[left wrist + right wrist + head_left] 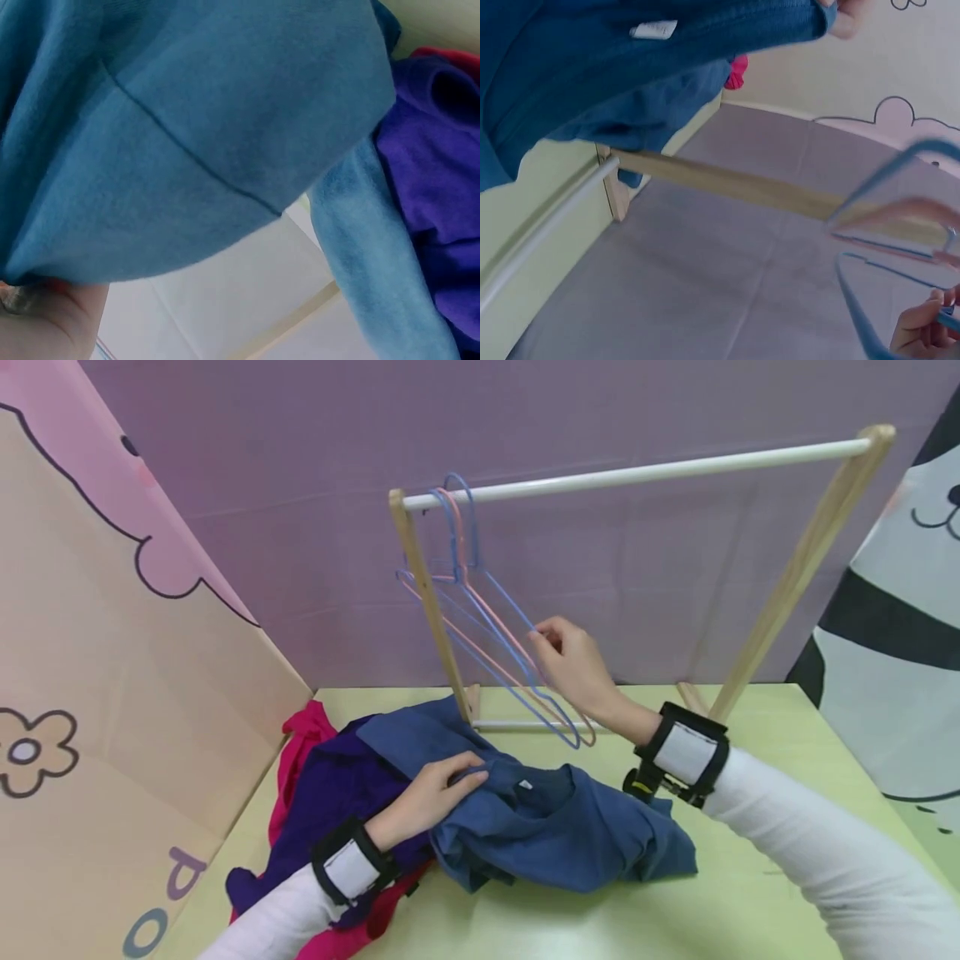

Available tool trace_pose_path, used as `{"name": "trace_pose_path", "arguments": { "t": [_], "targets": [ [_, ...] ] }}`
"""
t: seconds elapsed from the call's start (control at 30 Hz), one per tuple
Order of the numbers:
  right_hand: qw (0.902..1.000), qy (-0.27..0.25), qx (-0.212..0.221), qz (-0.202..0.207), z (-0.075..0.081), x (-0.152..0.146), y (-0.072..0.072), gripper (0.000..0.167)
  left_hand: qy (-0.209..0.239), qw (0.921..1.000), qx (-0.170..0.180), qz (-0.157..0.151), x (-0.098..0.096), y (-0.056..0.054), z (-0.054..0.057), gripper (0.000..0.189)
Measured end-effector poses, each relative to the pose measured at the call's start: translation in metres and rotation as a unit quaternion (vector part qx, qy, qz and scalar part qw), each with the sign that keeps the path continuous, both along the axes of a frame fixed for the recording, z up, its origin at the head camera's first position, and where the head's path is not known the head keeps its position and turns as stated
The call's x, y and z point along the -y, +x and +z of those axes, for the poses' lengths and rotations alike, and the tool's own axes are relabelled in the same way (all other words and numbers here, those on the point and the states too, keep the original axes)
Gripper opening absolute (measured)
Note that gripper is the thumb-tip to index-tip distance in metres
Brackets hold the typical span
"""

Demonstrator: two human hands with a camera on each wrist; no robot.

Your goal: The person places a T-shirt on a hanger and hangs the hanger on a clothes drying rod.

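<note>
My left hand (442, 789) pinches the blue shirt (547, 835) near its neckline, lifting that part. A small white label shows inside the collar in the head view, and again in the right wrist view. Up at the rack, my right hand (573, 664) pinches the sloping arm of a blue hanger (510, 599) between thumb and fingers. That hanger's hook is over the rail. Beside it hang a pink hanger (461, 531) and another blue hanger (576, 738), close together. In the left wrist view, blue cloth (225, 112) hides most of the left hand.
The rack has a white rail (660, 472) and wooden legs, the right leg (802, 577) leaning outward. Purple clothing (330, 802) and red-pink clothing (307, 727) lie heaped on the left of the pale green table (787, 860). Printed cloth walls surround the table.
</note>
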State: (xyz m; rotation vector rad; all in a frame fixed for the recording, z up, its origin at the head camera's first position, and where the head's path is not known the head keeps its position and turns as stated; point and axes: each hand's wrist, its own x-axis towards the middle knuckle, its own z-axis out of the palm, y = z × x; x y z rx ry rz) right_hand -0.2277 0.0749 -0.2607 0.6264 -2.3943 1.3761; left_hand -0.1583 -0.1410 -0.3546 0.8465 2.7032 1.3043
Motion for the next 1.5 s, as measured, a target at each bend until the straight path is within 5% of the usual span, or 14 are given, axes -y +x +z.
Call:
{"name": "trace_pose_path", "arguments": {
  "t": [0.43, 1.0, 1.2, 1.5],
  "targets": [
    [0.9937, -0.016, -0.069, -0.086, 0.004, -0.047, 0.004, 0.022, -0.009, 0.9991, -0.040, 0.011, 0.007, -0.004, 0.003, 0.018],
    [0.9823, 0.016, -0.125, -0.138, -0.018, -0.127, 0.045, 0.008, -0.015, 0.9980, -0.056, 0.025, 0.014, -0.009, 0.006, 0.016],
    [0.9852, 0.034, -0.095, -0.139, -0.032, -0.151, 0.060, 0.004, -0.002, 0.9974, -0.051, 0.050, 0.017, -0.009, 0.007, 0.017],
    [0.9912, 0.079, 0.023, -0.103, -0.048, -0.193, 0.081, 0.008, 0.005, 0.9970, -0.028, 0.072, 0.019, -0.013, 0.006, 0.017]
  ]
}}
